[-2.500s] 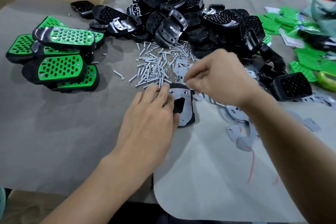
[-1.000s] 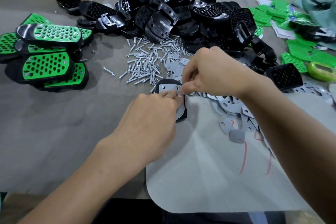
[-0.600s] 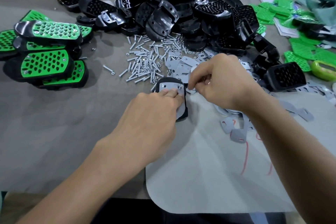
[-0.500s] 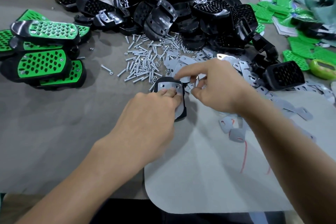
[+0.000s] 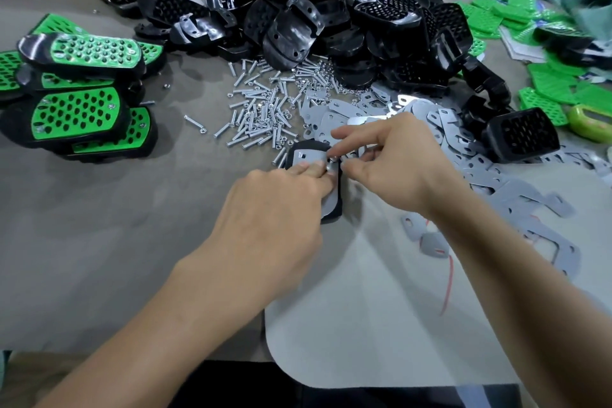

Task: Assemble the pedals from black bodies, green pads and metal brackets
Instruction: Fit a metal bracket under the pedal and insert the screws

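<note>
Head view: pinned stiff, light bracket [image 5: 308,156] under flat left hand [image 5: 275,209]; pinched tiny, likely slippery fastener [image 5: 331,165] at bracket's edge with right hand [image 5: 392,170].

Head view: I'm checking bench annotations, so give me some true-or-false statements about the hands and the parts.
The left hand presses the metal bracket onto a black body. True.
The right hand lies flat and idle. False: its fingertips pinch a small metal part at the bracket.
Finished pedals with green pads are stacked at the far left. True.
The loose screws sit in a box. False: they lie scattered on the table before the pile of black bodies.
</note>
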A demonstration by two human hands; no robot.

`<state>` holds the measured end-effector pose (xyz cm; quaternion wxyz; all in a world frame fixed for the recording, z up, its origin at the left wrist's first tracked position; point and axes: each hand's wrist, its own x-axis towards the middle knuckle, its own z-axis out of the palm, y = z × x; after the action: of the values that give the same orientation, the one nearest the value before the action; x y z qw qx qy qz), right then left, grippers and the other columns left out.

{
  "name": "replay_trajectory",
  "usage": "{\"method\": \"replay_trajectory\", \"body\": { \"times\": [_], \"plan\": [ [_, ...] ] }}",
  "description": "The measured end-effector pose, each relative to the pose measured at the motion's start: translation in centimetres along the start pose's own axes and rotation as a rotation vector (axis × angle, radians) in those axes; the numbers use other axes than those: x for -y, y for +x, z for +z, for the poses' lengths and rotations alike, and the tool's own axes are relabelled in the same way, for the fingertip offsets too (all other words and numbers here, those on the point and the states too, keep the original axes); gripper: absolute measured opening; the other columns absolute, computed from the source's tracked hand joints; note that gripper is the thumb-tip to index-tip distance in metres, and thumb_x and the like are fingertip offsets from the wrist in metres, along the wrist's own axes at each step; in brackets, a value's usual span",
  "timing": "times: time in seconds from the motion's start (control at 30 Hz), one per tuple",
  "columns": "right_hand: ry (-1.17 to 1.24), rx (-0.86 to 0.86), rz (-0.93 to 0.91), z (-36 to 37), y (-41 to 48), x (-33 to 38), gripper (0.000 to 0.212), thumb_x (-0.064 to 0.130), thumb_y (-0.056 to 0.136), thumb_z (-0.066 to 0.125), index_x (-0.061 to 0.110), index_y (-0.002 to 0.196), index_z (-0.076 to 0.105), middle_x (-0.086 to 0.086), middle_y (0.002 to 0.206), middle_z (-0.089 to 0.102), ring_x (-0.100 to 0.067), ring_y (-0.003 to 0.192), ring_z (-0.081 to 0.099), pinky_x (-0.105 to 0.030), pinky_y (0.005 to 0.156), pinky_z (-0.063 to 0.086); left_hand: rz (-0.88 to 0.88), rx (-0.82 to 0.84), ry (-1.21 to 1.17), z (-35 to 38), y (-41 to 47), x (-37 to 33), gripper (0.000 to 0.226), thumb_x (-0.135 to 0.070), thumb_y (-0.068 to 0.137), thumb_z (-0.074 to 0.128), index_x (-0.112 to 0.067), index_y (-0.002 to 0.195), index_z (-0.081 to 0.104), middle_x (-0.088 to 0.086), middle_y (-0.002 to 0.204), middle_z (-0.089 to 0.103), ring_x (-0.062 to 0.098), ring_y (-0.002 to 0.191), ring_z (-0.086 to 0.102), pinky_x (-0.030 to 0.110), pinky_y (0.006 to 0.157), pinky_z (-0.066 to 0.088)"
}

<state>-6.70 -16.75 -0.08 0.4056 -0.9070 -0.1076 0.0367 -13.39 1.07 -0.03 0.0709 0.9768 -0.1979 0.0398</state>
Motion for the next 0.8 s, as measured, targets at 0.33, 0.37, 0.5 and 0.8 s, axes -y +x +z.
{"method": "replay_trajectory", "body": {
  "times": [0.33, 0.37, 0.5, 0.8],
  "plan": [
    [-0.485, -0.008, -0.099, -0.5, 0.7, 3.0, 0.012, 0.035, 0.076, 0.078, 0.025, 0.07, 0.076, 0.008, 0.061, 0.067, -0.009, 0.066, 0.063, -0.028, 0.062, 0.053, -0.008, 0.006, -0.022, 0.2, 0.2, -0.1, 0.069, -0.018, 0.093, 0.045, -0.038, 0.158, 0.03, -0.02, 0.168, 0.023, 0.007, 0.145, 0.041, 0.034, 0.094, 0.05],
    [-0.541, 0.008, -0.107, -0.6, 0.9, 3.2, 0.014, 0.036, 0.076, 0.078, 0.025, 0.069, 0.075, 0.006, 0.059, 0.066, -0.016, 0.067, 0.063, -0.031, 0.062, 0.053, -0.01, 0.011, -0.019, 0.2, 0.2, -0.1, 0.071, -0.017, 0.092, 0.046, -0.038, 0.158, 0.03, -0.019, 0.167, 0.024, 0.008, 0.144, 0.042, 0.035, 0.094, 0.051],
    [-0.561, 0.071, -0.232, -0.4, 0.7, 4.1, 0.025, 0.005, 0.072, 0.068, 0.025, 0.079, 0.08, 0.013, 0.057, 0.059, -0.012, 0.06, 0.055, -0.032, 0.067, 0.053, -0.023, 0.024, -0.018, 0.4, 0.1, -0.1, 0.074, -0.018, 0.091, 0.048, -0.036, 0.159, 0.027, -0.016, 0.167, 0.026, 0.014, 0.142, 0.048, 0.037, 0.098, 0.053],
    [-0.488, 0.038, -0.101, -0.5, 0.6, 3.1, 0.009, 0.029, 0.081, 0.074, 0.027, 0.074, 0.078, 0.007, 0.061, 0.068, -0.013, 0.067, 0.063, -0.029, 0.064, 0.051, -0.016, 0.006, -0.032, 0.9, 0.2, 0.0, 0.074, -0.017, 0.092, 0.047, -0.035, 0.161, 0.026, -0.016, 0.169, 0.023, 0.01, 0.149, 0.037, 0.039, 0.101, 0.051]
  ]
}}
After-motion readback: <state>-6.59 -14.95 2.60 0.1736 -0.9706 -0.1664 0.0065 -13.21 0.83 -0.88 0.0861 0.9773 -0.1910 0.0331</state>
